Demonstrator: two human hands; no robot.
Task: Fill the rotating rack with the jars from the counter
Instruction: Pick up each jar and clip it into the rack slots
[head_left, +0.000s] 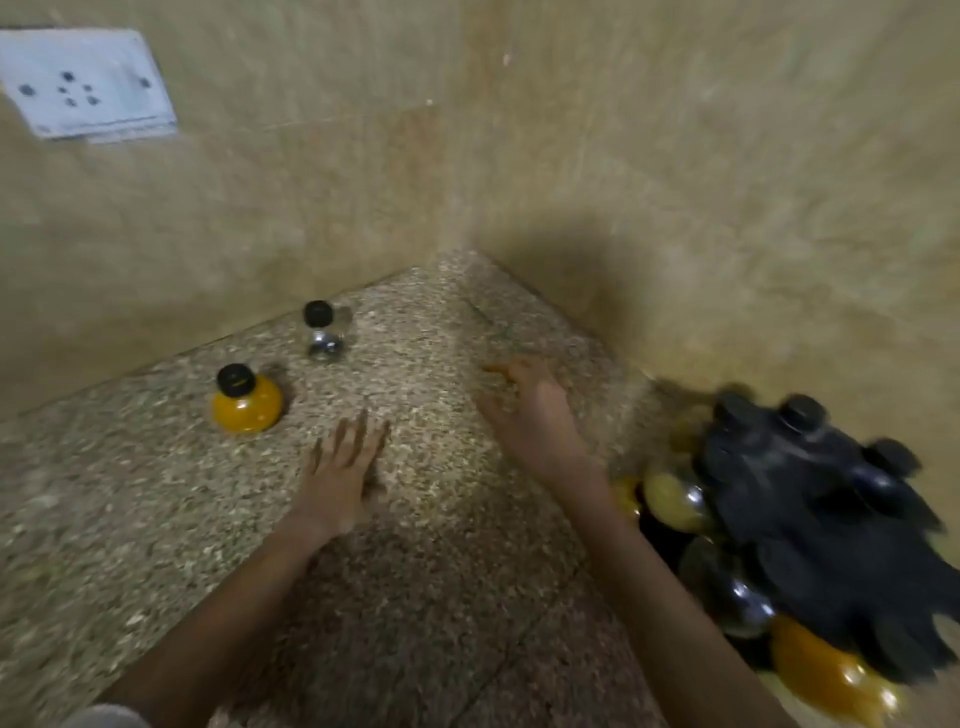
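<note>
The counter (156, 519) bears a black rack (810, 493) holding jars (675, 499). Left of the rack are the right hand (530, 410), then the left hand (340, 470), fingers spread loose, grasping nothing. Farthest from the rack stand an orange jar (247, 402) and a clear jar (323, 332)

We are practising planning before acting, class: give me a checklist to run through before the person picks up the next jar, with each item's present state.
1. Orange jar upright on the counter, lid on: ok.
2. Clear jar upright, lid on: ok.
3. Left hand empty, fingers straight: ok.
4. Right hand empty, fingers loose: ok.
5. Bare counter between left hand and orange jar: ok.
6. Free slot in the rack: cannot tell, it is blurred.
</note>
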